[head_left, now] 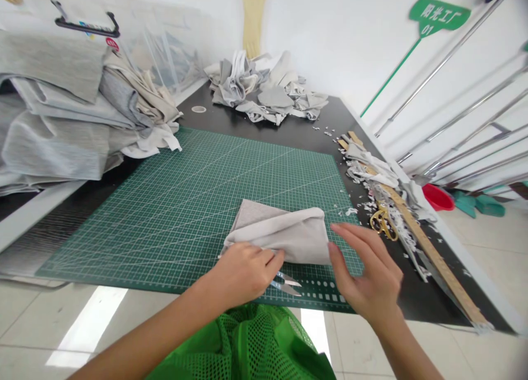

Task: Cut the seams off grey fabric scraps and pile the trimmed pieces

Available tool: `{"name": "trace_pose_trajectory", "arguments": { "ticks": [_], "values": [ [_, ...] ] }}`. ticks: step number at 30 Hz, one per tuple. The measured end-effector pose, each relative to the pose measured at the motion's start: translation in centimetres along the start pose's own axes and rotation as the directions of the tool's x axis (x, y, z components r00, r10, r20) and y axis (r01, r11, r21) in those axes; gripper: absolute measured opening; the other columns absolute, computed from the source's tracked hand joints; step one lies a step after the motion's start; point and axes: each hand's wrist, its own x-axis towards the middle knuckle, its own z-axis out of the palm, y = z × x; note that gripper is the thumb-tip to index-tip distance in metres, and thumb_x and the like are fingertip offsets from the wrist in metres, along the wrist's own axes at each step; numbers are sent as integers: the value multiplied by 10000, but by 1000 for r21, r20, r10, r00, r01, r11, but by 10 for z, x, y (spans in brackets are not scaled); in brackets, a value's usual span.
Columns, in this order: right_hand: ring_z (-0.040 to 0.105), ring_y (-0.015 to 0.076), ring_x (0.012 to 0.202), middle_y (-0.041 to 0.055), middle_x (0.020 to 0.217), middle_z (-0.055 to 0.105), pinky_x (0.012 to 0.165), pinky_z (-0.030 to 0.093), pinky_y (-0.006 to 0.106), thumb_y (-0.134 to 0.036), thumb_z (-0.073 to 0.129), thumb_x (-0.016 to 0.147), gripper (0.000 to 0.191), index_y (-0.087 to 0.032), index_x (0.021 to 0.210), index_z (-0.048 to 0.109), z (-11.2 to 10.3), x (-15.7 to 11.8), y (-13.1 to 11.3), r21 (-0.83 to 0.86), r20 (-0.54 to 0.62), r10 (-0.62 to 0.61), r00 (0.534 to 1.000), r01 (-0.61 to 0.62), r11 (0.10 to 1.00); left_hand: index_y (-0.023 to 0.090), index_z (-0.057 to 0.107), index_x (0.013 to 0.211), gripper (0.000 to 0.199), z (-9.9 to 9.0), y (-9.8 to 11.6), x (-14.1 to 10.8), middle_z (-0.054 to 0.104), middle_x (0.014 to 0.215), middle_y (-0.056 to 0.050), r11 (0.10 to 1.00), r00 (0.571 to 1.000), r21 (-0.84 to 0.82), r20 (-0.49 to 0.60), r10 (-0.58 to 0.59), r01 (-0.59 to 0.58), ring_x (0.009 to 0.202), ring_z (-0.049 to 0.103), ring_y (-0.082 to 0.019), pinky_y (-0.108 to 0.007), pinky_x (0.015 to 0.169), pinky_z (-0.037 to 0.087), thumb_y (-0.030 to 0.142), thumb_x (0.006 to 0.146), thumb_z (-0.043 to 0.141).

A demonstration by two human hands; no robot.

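Now my left fingers (270, 257) pinch grey cloth (303, 231) near the tabletop's (226, 116) front edge, my right fingers (361, 241) open, the green sign (439, 14) reading "阳光工厂 01".

"Where's there room to pass?"
"Over the green cutting mat (165, 204), left of and beyond the folded cloth (292, 234)."
"What's in the way?"
"Stacked fabric (58, 143) left, a scrap heap (276, 97) behind. Right: 1 pair of gold-handled scissors (383, 220), a wooden ruler (431, 251)."
"And nearer?"
"2 bare snips blades (287, 288), by the mat's front edge."
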Motion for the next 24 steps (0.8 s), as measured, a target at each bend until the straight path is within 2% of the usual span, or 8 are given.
{"name": "trace_pose_trajectory", "arguments": {
  "ticks": [3,5,7,8,13,16,20,24],
  "values": [
    [528,282,1234,124,1335,567,1049,447,513,-176,602,864,537,-206,1381,460,15,35,5,-5,315,-53,948,57,998,116,566,1165,330,2,3,-1,681,787,-53,998,998,-21,31,-55,56,668,659,-208,-324,557,489,96,855,453],
    [507,273,1268,114,1365,553,1101,391,537,-212,575,887,539,-194,1403,424,26,50,13,23,491,-107,865,110,994,129,564,1166,328,1,5,-1,683,791,-55,994,993,-38,67,-100,103,686,665,-221,-334,561,490,115,852,471],
    [556,262,1212,93,1298,610,1093,396,548,-202,562,891,473,-209,1357,481,33,55,21,67,593,-154,791,142,988,132,558,1174,340,1,7,-1,683,784,-49,990,989,-53,69,-127,131,679,664,-229,-342,549,483,118,843,479],
    [584,257,1170,84,1245,642,1070,422,542,-187,556,890,432,-220,1319,521,34,55,24,87,609,-167,775,144,986,132,555,1177,350,1,7,-2,683,781,-45,988,989,-62,57,-135,138,671,661,-230,-343,542,479,112,836,479],
    [628,243,1013,91,1059,661,906,538,457,-159,568,869,293,-217,1147,640,24,39,28,138,600,-120,791,46,989,142,563,1148,354,2,6,-4,682,764,-25,982,988,-111,11,-153,153,639,652,-215,-332,535,466,95,805,487],
    [604,239,1058,98,1114,616,926,529,436,-178,571,875,247,-214,1110,638,19,29,25,146,643,-75,762,-26,989,143,557,1163,360,3,6,-5,682,771,-31,982,989,-122,9,-146,146,641,651,-210,-319,539,461,102,812,488],
    [497,266,1237,106,1332,504,1024,454,484,-201,507,924,157,-218,1038,614,25,23,22,103,605,-18,796,-56,993,143,549,1181,348,3,7,-5,681,783,-37,985,990,-95,20,-142,143,643,651,-218,-323,538,459,118,841,480],
    [490,264,1227,114,1307,540,1037,421,513,-193,470,942,272,-211,1208,523,33,21,18,75,595,-8,804,-46,996,145,555,1164,322,3,9,-5,673,777,-40,986,988,-60,26,-154,156,634,644,-215,-316,543,453,126,850,486]
  ]
}}
